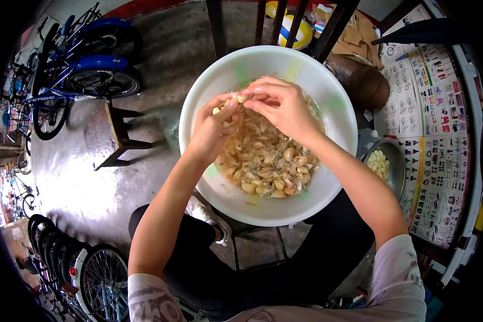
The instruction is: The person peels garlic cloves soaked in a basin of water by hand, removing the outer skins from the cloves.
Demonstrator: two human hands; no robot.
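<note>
A large white basin [273, 213] stands in front of me, holding water, garlic cloves [278, 185] and loose papery skins. Over its far left part, my left hand [220, 115] is closed with a garlic clove [240, 99] pinched between thumb and fingers. Another pale clove [216, 110] shows against the left fingers. My right hand [278, 101] meets the left one at the held clove, its thumb and fingertips pinched together on the clove's end. What lies between the right fingertips is partly hidden.
A metal bowl [396, 166] with peeled white cloves [378, 163] sits right of the basin. Dark chair bars [260, 21] rise just behind the basin. A wooden stool [106, 134] and bicycles [99, 70] stand at the left. Printed poster sheets [434, 129] cover the right side.
</note>
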